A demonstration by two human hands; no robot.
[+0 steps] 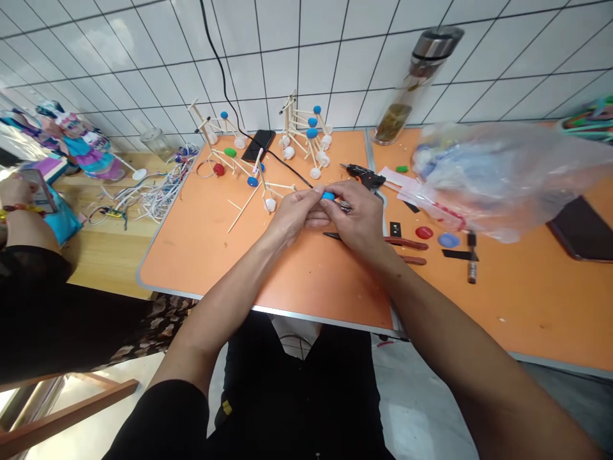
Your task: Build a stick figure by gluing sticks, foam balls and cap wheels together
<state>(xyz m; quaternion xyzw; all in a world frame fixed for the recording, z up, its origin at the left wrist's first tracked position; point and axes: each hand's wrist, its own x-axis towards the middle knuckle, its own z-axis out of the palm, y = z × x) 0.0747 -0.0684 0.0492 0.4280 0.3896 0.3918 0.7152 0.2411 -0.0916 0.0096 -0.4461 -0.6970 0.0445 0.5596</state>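
Note:
Both hands meet above the orange table [205, 249], fingers closed around a small blue bottle cap [328, 195]. My left hand [297, 214] grips it from the left, and my right hand [358, 214] pinches it from the right. Something small and dark shows by the right fingers; its kind is unclear. Partly covered by my right hand, pliers with red-brown handles [406, 243] lie on the table. Just behind the hands is a black glue gun [364, 174]. Stick frames with coloured caps [312, 133] stand toward the wall, and a smaller stick piece [269, 204] is left of my left hand.
A tall glass bottle [405, 96] stands by the tiled wall. On the right are a clear plastic bag [507, 172], a red cap [424, 232], a blue-violet cap [449, 240] and a dark phone [584, 229]. Tangled wires [165, 195] and another person's arm [29, 223] are left.

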